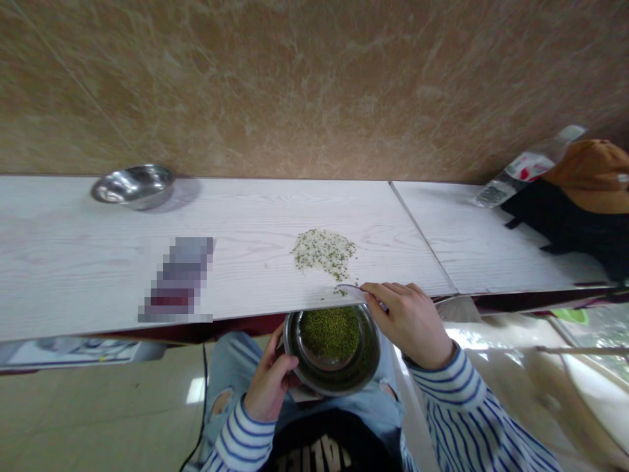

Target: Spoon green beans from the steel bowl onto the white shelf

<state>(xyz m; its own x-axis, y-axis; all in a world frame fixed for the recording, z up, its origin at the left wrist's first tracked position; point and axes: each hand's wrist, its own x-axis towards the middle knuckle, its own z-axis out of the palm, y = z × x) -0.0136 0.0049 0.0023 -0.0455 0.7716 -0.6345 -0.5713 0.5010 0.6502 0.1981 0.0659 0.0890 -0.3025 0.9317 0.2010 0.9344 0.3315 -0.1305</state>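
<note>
I see the left hand gripping a steel bowl of green grains below the table edge, the right hand pinching a spoon-like tool near the scattered pile on top.

The held bowl is glossy metal, the tabletop matt and wood-grained.

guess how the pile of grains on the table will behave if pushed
The pile will likely spread rather than move whole, being loose small grains. Each should slide easily, as the table looks smooth. Strays may drop off its nearby front edge.
</note>
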